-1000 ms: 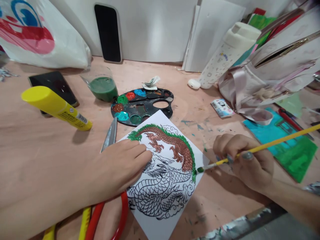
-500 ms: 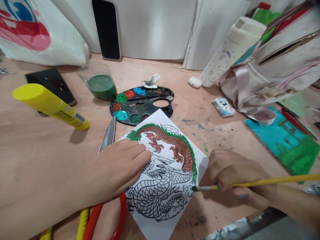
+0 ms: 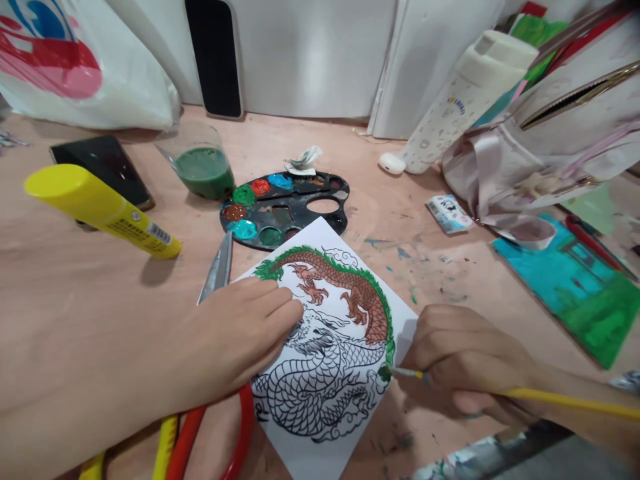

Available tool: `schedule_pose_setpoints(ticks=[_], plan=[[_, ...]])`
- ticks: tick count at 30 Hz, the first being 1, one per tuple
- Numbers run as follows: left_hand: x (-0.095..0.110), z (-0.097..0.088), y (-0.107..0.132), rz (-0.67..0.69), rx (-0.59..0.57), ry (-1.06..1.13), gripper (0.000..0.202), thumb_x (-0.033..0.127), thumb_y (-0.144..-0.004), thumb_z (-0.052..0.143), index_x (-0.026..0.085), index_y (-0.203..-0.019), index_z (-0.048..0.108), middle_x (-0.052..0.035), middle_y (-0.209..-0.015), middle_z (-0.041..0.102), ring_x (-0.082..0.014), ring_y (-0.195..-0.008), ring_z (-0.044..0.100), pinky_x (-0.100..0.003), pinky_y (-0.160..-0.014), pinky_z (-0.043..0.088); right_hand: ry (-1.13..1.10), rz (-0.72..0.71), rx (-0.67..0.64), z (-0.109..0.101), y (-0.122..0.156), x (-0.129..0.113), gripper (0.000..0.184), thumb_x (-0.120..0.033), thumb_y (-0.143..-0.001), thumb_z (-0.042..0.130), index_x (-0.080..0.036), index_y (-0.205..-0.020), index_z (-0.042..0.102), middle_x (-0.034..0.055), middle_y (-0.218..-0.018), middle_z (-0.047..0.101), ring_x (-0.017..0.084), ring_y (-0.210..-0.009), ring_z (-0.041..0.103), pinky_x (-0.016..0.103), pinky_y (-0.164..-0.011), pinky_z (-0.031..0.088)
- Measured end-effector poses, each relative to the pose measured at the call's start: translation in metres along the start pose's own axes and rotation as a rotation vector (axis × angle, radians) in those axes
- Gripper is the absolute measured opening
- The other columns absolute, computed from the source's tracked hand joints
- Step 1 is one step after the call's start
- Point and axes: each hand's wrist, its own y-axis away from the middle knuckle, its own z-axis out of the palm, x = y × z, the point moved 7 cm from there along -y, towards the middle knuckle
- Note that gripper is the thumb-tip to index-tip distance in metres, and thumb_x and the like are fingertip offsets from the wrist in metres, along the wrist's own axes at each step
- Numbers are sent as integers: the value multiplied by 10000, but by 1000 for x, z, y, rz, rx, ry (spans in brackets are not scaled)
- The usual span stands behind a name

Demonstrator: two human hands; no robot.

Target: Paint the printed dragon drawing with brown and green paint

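Note:
My left hand [image 3: 245, 333] lies flat on a white sheet [image 3: 325, 393] printed with a dragon, pinning it down. The dragon's upper body is painted brown with a green mane, and its lower coils stay black line work. My right hand [image 3: 463, 367] grips a yellow-handled paintbrush [image 3: 565, 400], whose green-loaded tip touches the sheet's right side by the mane. Closed scissors [image 3: 219, 270] lie partly under the sheet and my left forearm, with the blade showing above and red handles below. A black paint palette [image 3: 295, 230] with several colours sits just beyond the sheet.
A cup of green liquid [image 3: 205, 173] stands next to the palette. Around the paint-flecked table [image 3: 400, 280] lie a yellow glue stick [image 3: 100, 210], a phone [image 3: 100, 160], a white bottle [image 3: 465, 100], a pale bag [image 3: 550, 133] and a painted green-blue card [image 3: 565, 287].
My right hand has moved down and left, lowering the brush until its tip reaches the sheet. The brush handle now lies flatter. My left hand and the sheet have stayed put.

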Motion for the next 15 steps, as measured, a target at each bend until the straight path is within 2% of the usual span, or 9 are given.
schedule_pose_setpoints(ticks=[5, 10, 15], plan=[[1, 1, 1, 10, 7, -4, 137, 144, -976, 380, 180, -863, 450, -41, -826, 518, -212, -724, 419, -362, -649, 299, -58, -11, 18, 2, 2, -2, 337, -362, -1069, 364, -176, -878, 568, 70, -731, 716, 173, -695, 684, 328, -634, 459], [1, 1, 2, 3, 15, 0, 143, 141, -972, 382, 185, -854, 448, -42, -817, 517, -215, -719, 415, -360, -647, 285, -79, -54, 2, 3, 1, -6, 203, -315, -1032, 494, -162, -942, 592, 90, -782, 743, 186, -776, 724, 311, -665, 511], [0, 1, 0, 1, 3, 5, 133, 143, -965, 393, 181, -855, 457, -42, -818, 514, -219, -727, 422, -359, -658, 294, -1, -10, 14, 0, 0, -2, 314, -355, -1068, 373, -174, -916, 579, 89, -728, 728, 179, -713, 719, 318, -639, 512]])
